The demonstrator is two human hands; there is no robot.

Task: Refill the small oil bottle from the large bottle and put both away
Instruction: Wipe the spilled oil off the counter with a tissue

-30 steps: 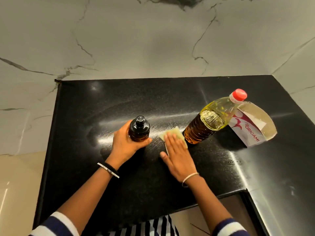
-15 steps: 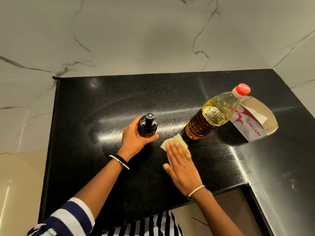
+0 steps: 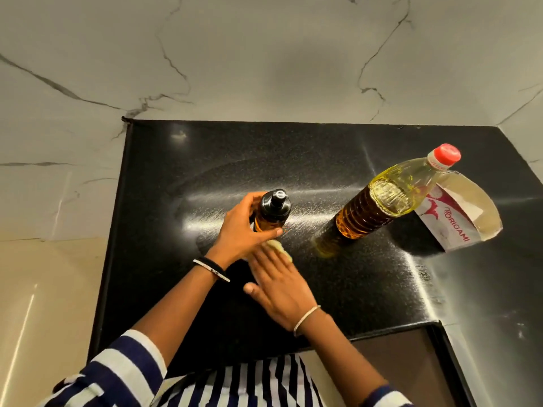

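Black granite counter (image 3: 164,259): left hand (image 3: 239,230) grips the small oil bottle (image 3: 271,211) — right hand (image 3: 279,284), fingers flat, presses a yellow cloth (image 3: 277,248); large bottle (image 3: 382,201) stands near.

**Gloss and speckle on my worktop**

The counter (image 3: 293,160) was polished black stone, finely speckled and glossy, with smeared streaks catching the light. The small oil bottle (image 3: 271,214) was smooth, see-through amber under a shiny black plastic top (image 3: 277,198). The large bottle (image 3: 379,207) was clear ribbed plastic with a red plastic cap (image 3: 445,154). The pale pad (image 3: 276,245) was mostly covered, so it may have been soft cloth or sponge. The packet (image 3: 458,221) was printed paper, matt inside. The wall (image 3: 264,69) was smooth veined marble.
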